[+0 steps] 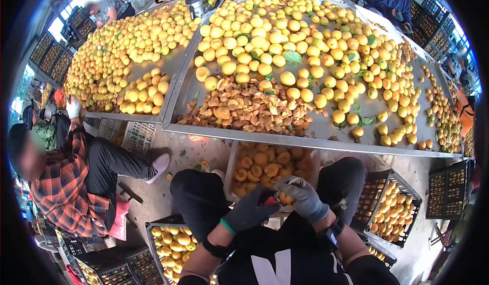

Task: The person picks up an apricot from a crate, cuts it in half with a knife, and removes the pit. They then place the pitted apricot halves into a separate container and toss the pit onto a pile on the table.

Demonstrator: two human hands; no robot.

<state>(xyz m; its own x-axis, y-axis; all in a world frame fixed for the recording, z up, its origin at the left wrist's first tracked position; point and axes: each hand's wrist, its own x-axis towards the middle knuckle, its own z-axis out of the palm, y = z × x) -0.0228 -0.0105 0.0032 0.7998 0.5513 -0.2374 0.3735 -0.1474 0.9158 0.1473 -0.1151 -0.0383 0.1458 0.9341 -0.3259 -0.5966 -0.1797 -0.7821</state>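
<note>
Between my knees, my left hand (249, 208) in a dark glove is closed around a small red object (270, 201); its kind is mostly hidden by the fingers. My right hand (304, 199), in a grey glove, grips an apricot (286, 198) close beside the red object. Both hands are above the near edge of a crate (232, 170) that holds orange apricots, several of them halved (256, 170). On the metal table (244, 134) in front lie a heap of brown-orange apricot scraps (249, 107) and many whole yellow apricots (285, 35).
A person in a plaid shirt (66, 191) sits at my left. More people work around the table's far side. Black crates of apricots stand at my right (392, 208) and left (173, 244). A cup (194, 6) stands on the table's far part.
</note>
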